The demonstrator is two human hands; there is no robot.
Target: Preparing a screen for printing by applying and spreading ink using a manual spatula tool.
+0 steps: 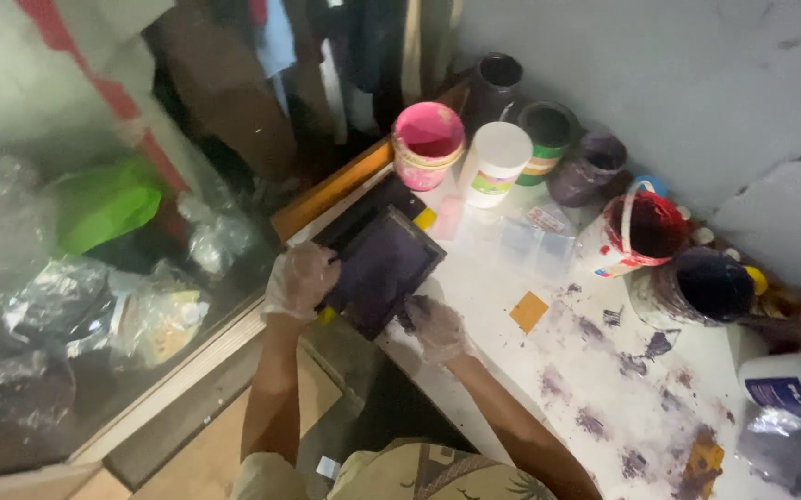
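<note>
With my gloved left hand (300,278) gripping the dark framed screen (384,267) at the counter (548,370) edge and right hand (435,326) fingers closed on its near side, slick ink could let it slide off.

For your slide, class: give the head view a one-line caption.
Gloved left hand and right hand hold a dark screen frame at the edge of a stained table beside paint tubs.

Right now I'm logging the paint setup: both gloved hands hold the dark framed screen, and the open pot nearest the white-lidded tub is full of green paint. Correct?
Not quite: in the head view the open pot beside the white-lidded tub holds pink paint, not green. Both gloved hands, left hand and right hand, do hold the dark framed screen.
</note>
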